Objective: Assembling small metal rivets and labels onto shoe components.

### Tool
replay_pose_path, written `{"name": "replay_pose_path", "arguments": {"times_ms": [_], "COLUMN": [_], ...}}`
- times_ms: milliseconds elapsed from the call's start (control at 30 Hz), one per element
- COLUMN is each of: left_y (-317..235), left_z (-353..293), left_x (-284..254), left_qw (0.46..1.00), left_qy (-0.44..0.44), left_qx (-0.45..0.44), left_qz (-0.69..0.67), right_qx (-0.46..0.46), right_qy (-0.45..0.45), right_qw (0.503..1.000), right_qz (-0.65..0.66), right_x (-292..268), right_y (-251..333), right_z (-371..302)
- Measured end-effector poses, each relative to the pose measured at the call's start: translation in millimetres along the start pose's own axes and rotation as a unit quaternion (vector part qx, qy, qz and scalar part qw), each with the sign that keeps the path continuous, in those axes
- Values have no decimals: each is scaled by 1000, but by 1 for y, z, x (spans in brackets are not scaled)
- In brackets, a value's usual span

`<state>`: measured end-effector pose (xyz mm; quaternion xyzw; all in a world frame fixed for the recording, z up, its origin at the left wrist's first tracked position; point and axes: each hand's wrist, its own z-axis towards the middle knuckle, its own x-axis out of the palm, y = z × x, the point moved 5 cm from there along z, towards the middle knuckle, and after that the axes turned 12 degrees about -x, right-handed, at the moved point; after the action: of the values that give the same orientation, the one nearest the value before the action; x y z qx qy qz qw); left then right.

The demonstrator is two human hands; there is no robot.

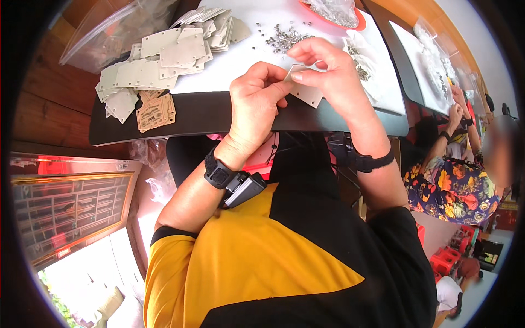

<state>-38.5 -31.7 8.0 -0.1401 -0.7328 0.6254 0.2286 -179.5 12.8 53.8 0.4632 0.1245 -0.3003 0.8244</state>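
Left hand and right hand pinch one cream, rectangular, hole-punched card between thumbs and curled fingers above the black-rimmed table's near edge, likely for steadiness.

Held punched card is matt, smooth paperbd.; small loose fittings are shiny mtl.; zip bag is transp., glossy plas.; tray is smooth plas.

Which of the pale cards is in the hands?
The single card held in the left hand, with the right hand touching it; the other pale cards lie heaped on the table's left side.
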Motion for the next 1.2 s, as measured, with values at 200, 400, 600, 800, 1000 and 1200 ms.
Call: {"name": "replay_pose_path", "arguments": {"times_ms": [200,400,600,800,1000,1200], "left_y": [-1,-4,-6,8,8,0], "left_z": [-2,1,-6,6,11,9], "left_x": [-1,1,10,-7,1,4], "left_qw": [1000,1000,998,998,996,994], "left_qy": [-5,6,-31,-34,-1,17], "left_qx": [-9,-12,-29,49,81,88], "left_qz": [-14,-12,47,-4,34,57], "right_qx": [105,56,-35,-78,-68,-27], "right_qy": [59,-12,-96,-97,-12,21], "right_qw": [970,980,994,991,960,975], "right_qz": [209,191,49,-50,-272,-222], "right_x": [8,5,15,24,27,15], "right_y": [-14,-17,-27,-10,10,17], "right_z": [-4,-5,-18,-13,-13,-14]}}
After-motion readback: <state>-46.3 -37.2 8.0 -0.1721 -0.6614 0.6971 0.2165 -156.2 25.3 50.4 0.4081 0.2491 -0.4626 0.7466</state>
